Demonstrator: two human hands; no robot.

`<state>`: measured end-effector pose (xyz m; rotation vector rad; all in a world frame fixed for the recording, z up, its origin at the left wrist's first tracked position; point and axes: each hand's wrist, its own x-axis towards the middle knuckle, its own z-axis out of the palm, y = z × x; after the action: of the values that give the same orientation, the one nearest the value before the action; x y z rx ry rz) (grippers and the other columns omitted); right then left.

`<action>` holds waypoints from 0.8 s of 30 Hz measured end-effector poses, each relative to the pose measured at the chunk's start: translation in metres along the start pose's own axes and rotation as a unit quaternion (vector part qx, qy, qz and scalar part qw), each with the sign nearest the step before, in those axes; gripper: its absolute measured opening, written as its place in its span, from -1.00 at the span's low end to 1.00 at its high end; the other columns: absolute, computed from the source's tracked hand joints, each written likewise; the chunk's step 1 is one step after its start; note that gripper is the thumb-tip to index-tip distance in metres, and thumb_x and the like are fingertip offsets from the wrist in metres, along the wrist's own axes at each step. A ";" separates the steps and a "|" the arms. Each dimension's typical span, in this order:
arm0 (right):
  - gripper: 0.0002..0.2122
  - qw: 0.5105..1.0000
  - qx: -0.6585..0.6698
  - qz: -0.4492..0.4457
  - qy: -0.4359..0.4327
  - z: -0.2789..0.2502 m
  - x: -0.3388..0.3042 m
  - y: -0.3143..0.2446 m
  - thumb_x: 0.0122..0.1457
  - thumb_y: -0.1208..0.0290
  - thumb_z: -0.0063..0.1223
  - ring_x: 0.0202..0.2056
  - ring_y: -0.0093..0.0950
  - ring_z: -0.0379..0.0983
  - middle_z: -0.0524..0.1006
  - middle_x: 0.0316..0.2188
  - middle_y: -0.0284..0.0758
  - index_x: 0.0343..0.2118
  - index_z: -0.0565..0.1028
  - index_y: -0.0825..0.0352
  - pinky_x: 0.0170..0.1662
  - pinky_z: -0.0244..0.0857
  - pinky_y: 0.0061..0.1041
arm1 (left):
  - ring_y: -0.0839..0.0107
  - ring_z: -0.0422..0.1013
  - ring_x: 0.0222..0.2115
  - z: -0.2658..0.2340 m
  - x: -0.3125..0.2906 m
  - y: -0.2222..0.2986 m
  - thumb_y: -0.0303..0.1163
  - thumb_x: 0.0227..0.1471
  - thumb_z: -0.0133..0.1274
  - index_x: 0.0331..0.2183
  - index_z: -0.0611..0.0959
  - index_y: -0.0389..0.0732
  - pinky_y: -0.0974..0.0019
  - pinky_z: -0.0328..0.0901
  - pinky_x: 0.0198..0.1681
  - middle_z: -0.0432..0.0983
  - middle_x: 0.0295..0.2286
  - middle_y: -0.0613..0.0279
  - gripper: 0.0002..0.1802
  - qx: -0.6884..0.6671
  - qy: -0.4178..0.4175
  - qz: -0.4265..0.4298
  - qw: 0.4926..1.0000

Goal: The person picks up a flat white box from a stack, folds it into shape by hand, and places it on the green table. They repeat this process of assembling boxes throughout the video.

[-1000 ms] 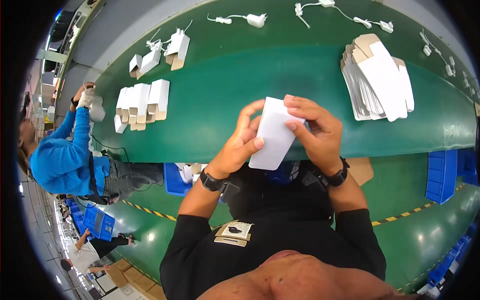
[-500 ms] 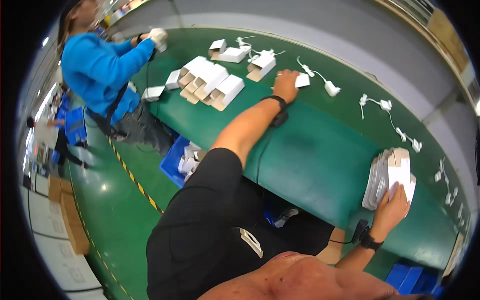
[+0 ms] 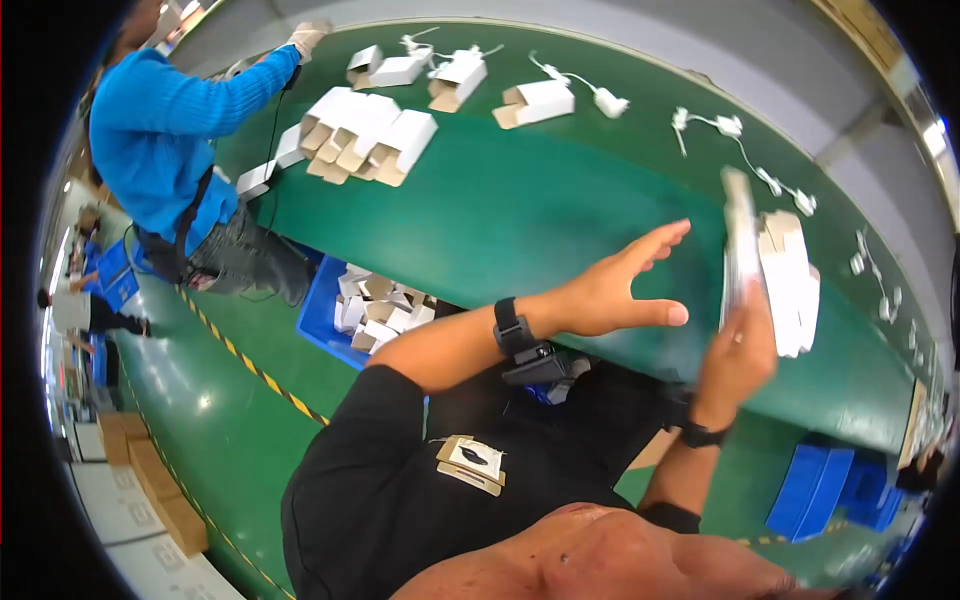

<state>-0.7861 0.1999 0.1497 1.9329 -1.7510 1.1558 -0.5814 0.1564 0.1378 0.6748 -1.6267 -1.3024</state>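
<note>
My left hand is open over the green work table, thumb and fingers spread with nothing between them. My right hand grips a flat folded white carton, held on edge and blurred by motion. Beside it on the right stands a stack of flattened cartons. Farther left, an erected white box lies with an end facing me, next to a white cable with a plug. Several more erected boxes are grouped at the left.
Along the back edge lie more white cables. A co-worker in a blue sweater stands at the left, gloved hand over the table. Below the near edge, a blue bin holds white boxes. Blue crates stand lower right.
My left hand has let go of the box at the back and come back toward me, opening. My right hand has lifted a flat carton off the stack. The view has shifted right.
</note>
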 end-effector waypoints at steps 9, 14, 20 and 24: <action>-0.66 0.849 0.495 0.028 -0.181 -0.014 -0.026 -0.043 0.15 0.46 0.25 -0.15 -0.30 0.61 0.63 -0.23 -0.14 -0.01 0.52 0.39 -0.07 0.44 -0.37 | 0.23 0.20 0.24 -0.014 -0.041 -0.023 0.16 -0.11 0.37 0.36 0.08 -0.24 0.12 0.11 0.30 0.22 0.24 0.08 0.25 -0.207 -0.051 -0.061 0.975; -0.61 0.827 0.404 0.132 -0.369 -0.049 0.033 0.001 0.11 0.44 0.30 -0.32 -0.46 0.61 0.64 -0.35 -0.27 0.01 0.49 0.36 -0.14 0.46 -0.48 | 0.23 0.21 0.23 0.001 -0.061 0.000 0.10 -0.12 0.38 0.36 0.06 -0.25 0.13 0.14 0.28 0.21 0.24 0.08 0.24 -0.210 -0.146 -0.160 0.953; -0.67 0.721 0.523 0.087 -0.446 -0.052 0.027 0.017 0.13 0.40 0.30 -0.29 -0.52 0.58 0.64 -0.29 -0.33 -0.05 0.53 0.37 -0.11 0.44 -0.53 | 0.19 0.24 0.21 0.014 -0.056 0.008 -0.11 0.05 0.27 0.38 -0.02 -0.17 0.14 0.16 0.26 0.27 0.18 -0.04 0.09 -0.198 0.012 -0.098 0.975; -0.72 0.764 0.577 0.204 -0.205 -0.028 -0.002 -0.007 0.19 0.43 0.25 -0.12 -0.50 0.55 0.61 -0.13 -0.28 -0.06 0.55 0.38 -0.03 0.40 -0.52 | 0.21 0.34 0.12 0.021 -0.047 0.024 -0.22 0.13 0.19 0.36 0.01 -0.09 0.17 0.22 0.20 0.37 0.08 -0.07 -0.06 -0.201 0.023 -0.076 0.976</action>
<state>-0.7897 0.2223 0.1682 2.6254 -1.8894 2.6008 -0.5773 0.2121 0.1454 0.5805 -1.2379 -1.6551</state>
